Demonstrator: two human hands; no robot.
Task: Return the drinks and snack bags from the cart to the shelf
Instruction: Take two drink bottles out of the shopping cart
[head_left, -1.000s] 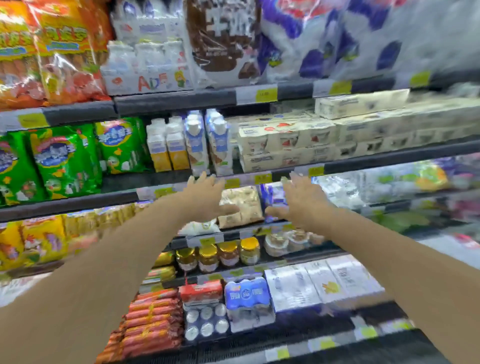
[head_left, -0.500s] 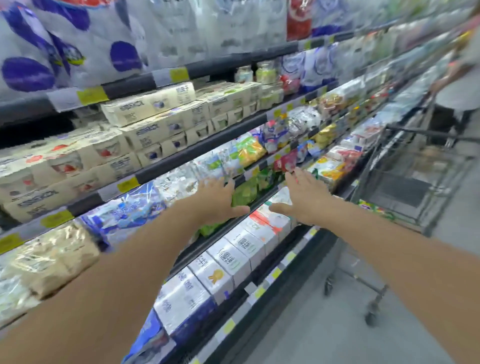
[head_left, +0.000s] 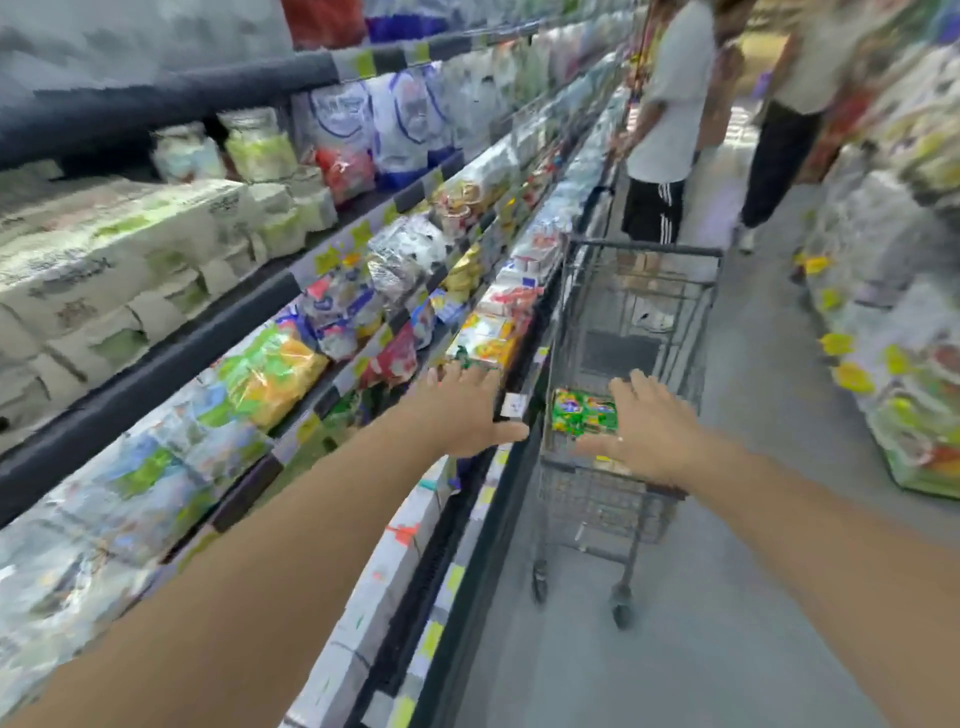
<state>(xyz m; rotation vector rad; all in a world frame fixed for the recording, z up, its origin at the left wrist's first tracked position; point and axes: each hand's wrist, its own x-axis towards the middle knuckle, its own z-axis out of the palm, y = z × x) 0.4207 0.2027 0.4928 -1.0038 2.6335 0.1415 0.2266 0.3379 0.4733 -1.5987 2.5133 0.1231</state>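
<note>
- Wire cart (head_left: 631, 291) parked on the grey floor (head_left: 727, 597), close against the front edge of the shelf (head_left: 171, 358)
- In the cart's near end, pressed to the near wall: green snack bags (head_left: 584, 410), packaging too blurred to read; rest of the basket hard to make out
- Left hand (head_left: 467, 410) reaching out with fingers spread, empty, hovering in front of the shelf's lower front edge, just left of the cart
- Right hand (head_left: 649, 426) also flat and spread, empty, over the cart's near rim, just beside the green bags; contact with them cannot be told
- Shelf running down the left side in several tiers, price tags (head_left: 363, 62) along each front rail
- Upper tier: pale boxed cartons (head_left: 104, 270) stacked toward the near end, white and blue pouches (head_left: 374, 124) further along
- Middle tier: yellow and green bags (head_left: 270, 374), then mixed packets blurred by motion
- Bottom tier: white cartons (head_left: 395, 551) lying flat along the front edge
- Further down the aisle, beyond the cart's far end: a person in a white top and black striped shorts (head_left: 660, 156), a second person (head_left: 789, 119) beside
- Right edge: another display (head_left: 914, 312) heaped with packets
</note>
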